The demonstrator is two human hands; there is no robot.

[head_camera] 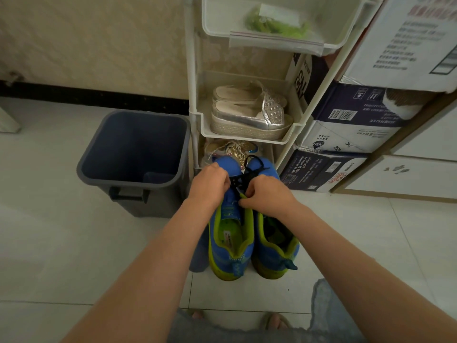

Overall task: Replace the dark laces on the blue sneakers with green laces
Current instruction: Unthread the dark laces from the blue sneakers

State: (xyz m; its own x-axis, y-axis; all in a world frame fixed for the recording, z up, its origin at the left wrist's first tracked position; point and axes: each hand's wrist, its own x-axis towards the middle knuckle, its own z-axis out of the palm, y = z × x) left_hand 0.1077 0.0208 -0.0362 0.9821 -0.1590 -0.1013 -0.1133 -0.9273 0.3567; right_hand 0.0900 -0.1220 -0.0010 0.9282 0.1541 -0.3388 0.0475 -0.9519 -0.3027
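**Carton print, barcodes and one shoe label**

The dark carton (306,169) on the floor reads "570ml*24", with "Net Weight" and "Gross Weight" lines whose figures are too small to be sure of; it also bears a barcode (332,167) and a red logo (337,179), unreadable. The white carton (351,137) above it shows "N30" upside down in a dark badge (317,145). The navy carton (346,100) carries a barcode label (342,114) and two upside-down arrow signs (366,93); its white print is blurred. A black-and-white box (303,75) shows large letters, seemingly "CAI". The top white carton (385,45) has blurred rows of print. The blue sneaker (231,253) has an illegible insole label (228,240).
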